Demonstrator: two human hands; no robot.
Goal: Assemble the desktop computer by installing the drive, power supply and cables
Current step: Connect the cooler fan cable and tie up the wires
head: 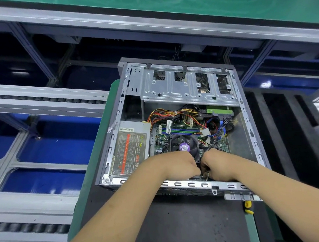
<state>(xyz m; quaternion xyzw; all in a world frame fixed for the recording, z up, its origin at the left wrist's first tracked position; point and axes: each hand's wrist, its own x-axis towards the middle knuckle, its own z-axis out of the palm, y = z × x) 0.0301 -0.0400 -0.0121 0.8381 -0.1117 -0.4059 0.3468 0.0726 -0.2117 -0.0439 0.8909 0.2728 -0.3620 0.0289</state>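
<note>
An open computer case (pixel 247 118) lies on its side on a black mat. The power supply (pixel 130 151) sits in its left bay, with a bundle of coloured wires (pixel 165 113) running to the motherboard (pixel 182 128). A drive (pixel 217 110) with a green board sits at the upper right, a black cable (pixel 219 131) plugged into it. Below the CPU fan (pixel 184 146), my left hand (pixel 178 164) and my right hand (pixel 217 164) meet at the case's near edge, fingers curled down around the black cable's lower end. The fingertips are hidden.
The silver drive cage (pixel 182 83) spans the case's far end. A yellow-handled tool (pixel 248 207) lies on the green bench at the lower right. Roller conveyor rails (pixel 40 100) run on the left, black foam trays (pixel 280 131) on the right.
</note>
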